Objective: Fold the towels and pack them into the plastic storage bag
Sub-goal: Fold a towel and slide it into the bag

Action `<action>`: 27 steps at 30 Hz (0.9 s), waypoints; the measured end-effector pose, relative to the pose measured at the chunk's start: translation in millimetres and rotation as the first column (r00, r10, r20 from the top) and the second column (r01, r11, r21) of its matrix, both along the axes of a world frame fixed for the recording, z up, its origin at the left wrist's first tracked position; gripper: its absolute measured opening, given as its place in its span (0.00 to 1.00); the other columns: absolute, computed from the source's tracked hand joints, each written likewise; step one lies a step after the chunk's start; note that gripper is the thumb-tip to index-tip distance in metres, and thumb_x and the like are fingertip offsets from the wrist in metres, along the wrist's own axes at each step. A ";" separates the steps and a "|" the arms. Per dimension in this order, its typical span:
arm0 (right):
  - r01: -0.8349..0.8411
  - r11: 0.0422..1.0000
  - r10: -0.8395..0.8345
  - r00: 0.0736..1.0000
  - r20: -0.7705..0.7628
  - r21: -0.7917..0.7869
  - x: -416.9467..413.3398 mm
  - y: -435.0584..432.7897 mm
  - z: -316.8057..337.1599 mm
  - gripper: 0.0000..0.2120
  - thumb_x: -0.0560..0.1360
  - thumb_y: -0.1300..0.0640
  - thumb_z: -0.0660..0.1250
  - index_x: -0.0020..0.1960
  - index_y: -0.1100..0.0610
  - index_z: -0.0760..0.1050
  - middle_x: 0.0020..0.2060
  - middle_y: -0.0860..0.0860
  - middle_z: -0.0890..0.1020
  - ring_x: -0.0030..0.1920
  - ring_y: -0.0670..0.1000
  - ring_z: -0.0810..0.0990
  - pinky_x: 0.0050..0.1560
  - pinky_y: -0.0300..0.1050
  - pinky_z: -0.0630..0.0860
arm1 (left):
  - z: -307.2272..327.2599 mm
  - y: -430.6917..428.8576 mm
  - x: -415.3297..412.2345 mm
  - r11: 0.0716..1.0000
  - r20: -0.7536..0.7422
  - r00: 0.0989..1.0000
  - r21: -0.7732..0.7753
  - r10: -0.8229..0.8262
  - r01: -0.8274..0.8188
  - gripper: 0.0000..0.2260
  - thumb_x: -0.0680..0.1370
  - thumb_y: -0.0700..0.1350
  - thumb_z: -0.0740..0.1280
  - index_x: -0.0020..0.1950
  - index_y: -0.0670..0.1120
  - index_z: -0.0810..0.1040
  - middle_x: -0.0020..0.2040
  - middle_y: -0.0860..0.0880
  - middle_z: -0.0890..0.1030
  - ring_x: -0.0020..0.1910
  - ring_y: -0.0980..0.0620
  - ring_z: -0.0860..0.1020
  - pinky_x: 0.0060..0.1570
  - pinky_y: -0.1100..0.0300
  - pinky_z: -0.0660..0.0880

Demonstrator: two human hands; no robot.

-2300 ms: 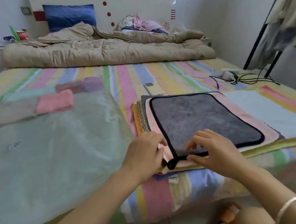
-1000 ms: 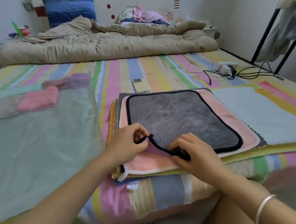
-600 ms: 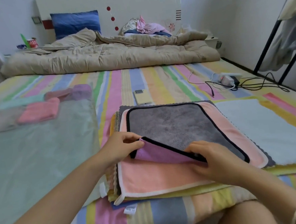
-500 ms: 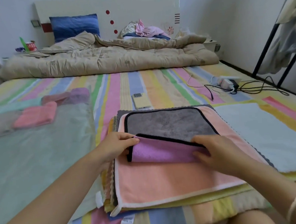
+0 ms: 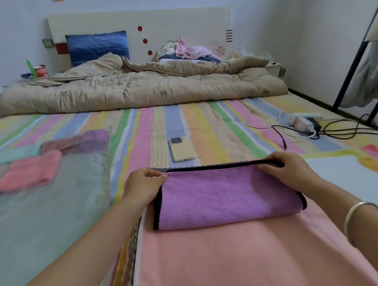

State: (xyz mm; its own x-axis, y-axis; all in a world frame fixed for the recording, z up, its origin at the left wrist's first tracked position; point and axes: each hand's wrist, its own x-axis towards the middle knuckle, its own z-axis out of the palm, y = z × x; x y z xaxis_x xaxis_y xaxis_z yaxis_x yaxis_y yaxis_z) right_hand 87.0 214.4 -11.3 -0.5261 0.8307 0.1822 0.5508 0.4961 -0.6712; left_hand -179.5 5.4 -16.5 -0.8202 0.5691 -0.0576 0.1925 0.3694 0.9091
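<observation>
bed: I see a striped sheet (image 5: 158,131) filling the view, with a beige quilt (image 5: 136,88) bunched across the far end.
bag: the plastic storage bag (image 5: 44,213) lies flat on my left, with a folded coral towel (image 5: 28,172) and others inside at its far end.
stack: the pink towel (image 5: 245,254) tops the pile nearest me.
task towel: the purple towel (image 5: 227,198), black-edged, lies folded in half on the pink towel, its edges at the far side.
left hand (image 5: 142,185): pinches the far left corner of the purple towel.
right hand (image 5: 289,170): fingers curled over the far right corner; hands well apart.
phone (image 5: 181,148): yellow, face down, just beyond the pile.
</observation>
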 end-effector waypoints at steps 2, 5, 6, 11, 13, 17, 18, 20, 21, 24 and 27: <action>0.017 0.999 -0.018 1.000 -0.023 -0.028 -5.9 8.4 -5.4 0.04 0.73 0.52 0.73 0.41 0.50 0.80 0.38 0.47 0.82 0.42 0.50 0.80 0.39 0.43 0.71 | -6.3 5.7 -9.0 0.999 -0.072 0.997 -0.031 0.002 -0.005 0.07 0.72 0.47 0.75 0.40 0.47 0.79 0.37 0.51 0.81 0.39 0.49 0.78 0.41 0.58 0.73; 0.054 0.998 -0.053 0.999 0.010 -0.025 -14.2 16.5 -14.0 0.04 0.72 0.51 0.73 0.43 0.50 0.80 0.40 0.47 0.83 0.44 0.50 0.79 0.42 0.45 0.71 | -12.5 8.3 -15.5 0.992 -0.220 0.975 -0.123 -0.035 0.008 0.08 0.73 0.50 0.73 0.40 0.49 0.77 0.35 0.53 0.81 0.43 0.49 0.80 0.44 0.57 0.74; 0.065 0.998 -0.065 0.997 0.044 -0.003 -16.3 16.9 -15.7 0.04 0.72 0.50 0.73 0.44 0.49 0.80 0.41 0.46 0.83 0.45 0.50 0.79 0.43 0.45 0.71 | -12.3 7.8 -14.3 0.984 -0.295 0.954 -0.179 -0.056 0.003 0.08 0.74 0.52 0.71 0.40 0.50 0.76 0.36 0.53 0.81 0.44 0.49 0.80 0.42 0.57 0.73; 0.099 0.875 -0.257 0.924 0.282 0.473 -27.0 -3.0 -16.8 0.17 0.71 0.50 0.72 0.58 0.53 0.76 0.54 0.53 0.79 0.57 0.59 0.76 0.51 0.54 0.75 | 3.7 9.7 14.6 0.820 -0.770 0.552 -0.517 -0.320 -0.245 0.12 0.78 0.49 0.62 0.61 0.48 0.70 0.62 0.46 0.75 0.59 0.45 0.74 0.46 0.53 0.70; 0.078 0.819 -0.271 0.926 0.263 0.568 -39.1 -29.9 -14.3 0.20 0.73 0.49 0.65 0.62 0.55 0.75 0.59 0.56 0.78 0.60 0.62 0.73 0.56 0.58 0.73 | 11.0 16.0 35.4 0.874 -0.832 0.430 -0.455 -0.350 -0.169 0.21 0.77 0.42 0.60 0.71 0.47 0.64 0.74 0.46 0.62 0.70 0.45 0.65 0.61 0.52 0.67; -0.111 0.970 -0.009 0.873 0.487 0.217 -59.6 -97.8 -30.9 0.40 0.69 0.34 0.32 0.77 0.44 0.52 0.79 0.51 0.49 0.78 0.55 0.45 0.75 0.60 0.43 | -5.3 23.2 68.7 0.775 -0.711 0.315 -0.606 -0.629 0.180 0.31 0.77 0.56 0.37 0.79 0.50 0.49 0.80 0.49 0.49 0.79 0.50 0.45 0.76 0.47 0.41; -0.137 0.977 0.031 0.852 0.523 0.165 -58.1 -104.9 -37.1 0.42 0.66 0.32 0.28 0.78 0.42 0.46 0.79 0.49 0.43 0.78 0.52 0.39 0.75 0.59 0.38 | -15.7 22.4 68.4 0.727 -0.664 0.304 -0.657 -0.683 0.198 0.35 0.73 0.59 0.31 0.80 0.52 0.46 0.80 0.50 0.45 0.79 0.51 0.42 0.75 0.45 0.37; -0.160 0.973 0.046 0.836 0.547 0.163 -48.6 -99.1 -42.5 0.43 0.64 0.30 0.26 0.77 0.40 0.40 0.78 0.46 0.39 0.77 0.50 0.36 0.75 0.57 0.35 | -34.8 20.7 59.7 0.698 -0.617 0.347 -0.690 -0.707 0.195 0.38 0.69 0.64 0.27 0.79 0.55 0.41 0.80 0.51 0.41 0.78 0.53 0.38 0.74 0.44 0.34; -0.153 0.974 0.034 0.829 0.559 0.167 -43.0 -89.0 -42.8 0.42 0.65 0.29 0.27 0.77 0.39 0.39 0.78 0.45 0.38 0.77 0.49 0.36 0.75 0.57 0.34 | -41.6 20.7 54.3 0.708 -0.618 0.371 -0.679 -0.693 0.191 0.38 0.69 0.65 0.28 0.79 0.56 0.40 0.80 0.51 0.40 0.78 0.54 0.37 0.74 0.43 0.33; -0.098 0.977 -0.036 0.796 0.604 0.188 -28.4 -65.3 -38.3 0.35 0.74 0.29 0.36 0.78 0.40 0.41 0.78 0.44 0.40 0.77 0.49 0.37 0.75 0.56 0.34 | -45.0 21.1 51.8 0.718 -0.627 0.384 -0.676 -0.678 0.163 0.38 0.70 0.67 0.28 0.79 0.56 0.39 0.79 0.51 0.39 0.78 0.52 0.36 0.72 0.40 0.33; -0.011 0.955 -0.160 0.823 0.545 0.297 -17.8 -68.0 -33.8 0.34 0.75 0.33 0.37 0.78 0.44 0.51 0.79 0.48 0.50 0.78 0.52 0.44 0.75 0.55 0.38 | -46.8 20.8 54.1 0.720 -0.627 0.387 -0.674 -0.677 0.167 0.43 0.66 0.70 0.20 0.79 0.56 0.39 0.79 0.51 0.39 0.78 0.52 0.36 0.72 0.39 0.33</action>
